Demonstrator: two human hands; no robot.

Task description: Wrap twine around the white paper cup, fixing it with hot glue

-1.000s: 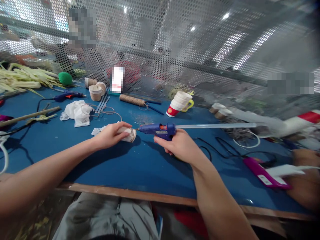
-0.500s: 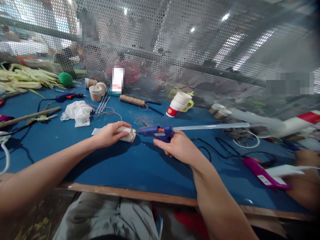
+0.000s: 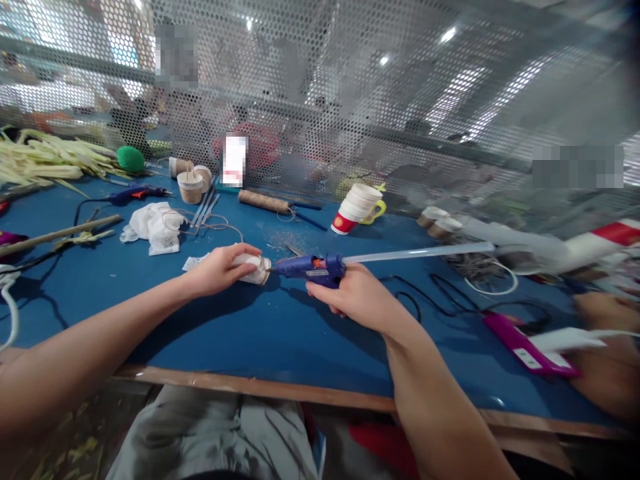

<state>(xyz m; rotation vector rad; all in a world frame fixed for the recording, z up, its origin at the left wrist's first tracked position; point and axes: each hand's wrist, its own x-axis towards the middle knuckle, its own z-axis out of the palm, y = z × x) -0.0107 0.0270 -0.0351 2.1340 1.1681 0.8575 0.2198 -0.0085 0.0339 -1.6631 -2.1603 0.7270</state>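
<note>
My left hand (image 3: 220, 269) is wrapped over a small white paper cup (image 3: 256, 269) that lies on its side on the blue table (image 3: 280, 333). My right hand (image 3: 353, 293) grips a blue hot glue gun (image 3: 307, 267) with a long clear glue stick (image 3: 415, 253) sticking out of its back. The gun's nozzle touches the end of the cup that faces right. A black cord (image 3: 420, 300) runs from behind my right hand across the table.
A perforated metal screen (image 3: 350, 100) closes the table's far side. On the table lie a stack of paper cups (image 3: 357, 208), a twine roll (image 3: 264, 200), white cloth (image 3: 155, 225), a second glue gun (image 3: 133, 193), pale leaf strips (image 3: 45, 160) and a magenta tool (image 3: 520, 343). Another person's hand (image 3: 610, 373) is at right.
My right hand has moved the glue gun left, bringing its nozzle from just short of the cup into contact with it. My left hand has kept the cup in place.
</note>
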